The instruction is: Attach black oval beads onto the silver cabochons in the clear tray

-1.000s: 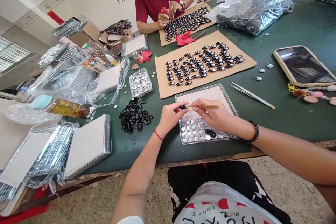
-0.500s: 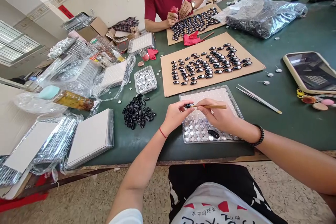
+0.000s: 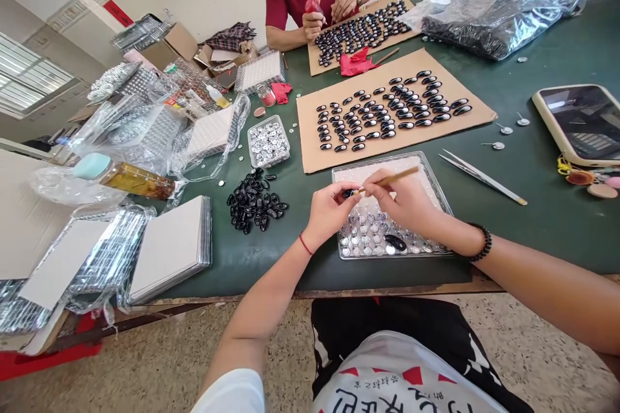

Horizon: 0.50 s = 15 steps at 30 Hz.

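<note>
While left hand [image 3: 330,211] pinches a black piece [image 3: 347,193], right hand [image 3: 407,203] grips a brown stick [image 3: 398,177].
Stick tip at piece; hands close together above clear tray [image 3: 438,187].

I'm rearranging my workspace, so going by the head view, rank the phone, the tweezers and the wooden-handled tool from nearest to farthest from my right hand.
From your right hand:
1. Wooden-handled tool: held in that hand.
2. Tweezers: lying to its right.
3. Phone: farther right, past the tweezers.
</note>
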Each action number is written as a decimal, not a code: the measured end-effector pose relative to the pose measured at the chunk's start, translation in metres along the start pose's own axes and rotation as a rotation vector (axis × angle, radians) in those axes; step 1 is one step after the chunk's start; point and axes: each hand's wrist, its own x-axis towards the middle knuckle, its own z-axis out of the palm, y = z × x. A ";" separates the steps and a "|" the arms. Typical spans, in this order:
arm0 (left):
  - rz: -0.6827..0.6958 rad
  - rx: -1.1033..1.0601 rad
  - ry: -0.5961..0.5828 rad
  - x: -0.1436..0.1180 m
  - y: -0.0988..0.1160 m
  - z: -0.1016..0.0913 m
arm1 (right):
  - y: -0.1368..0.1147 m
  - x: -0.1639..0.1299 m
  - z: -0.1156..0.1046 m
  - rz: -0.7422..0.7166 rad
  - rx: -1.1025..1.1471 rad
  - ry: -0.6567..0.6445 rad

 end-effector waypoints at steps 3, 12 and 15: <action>-0.008 -0.062 -0.065 -0.005 0.008 0.001 | 0.001 0.005 -0.005 0.269 0.344 -0.037; -0.025 -0.070 -0.152 -0.004 0.009 -0.006 | 0.006 -0.004 -0.002 0.277 0.027 -0.116; 0.009 -0.061 -0.170 -0.007 0.009 -0.004 | 0.008 -0.002 -0.004 0.345 0.041 -0.170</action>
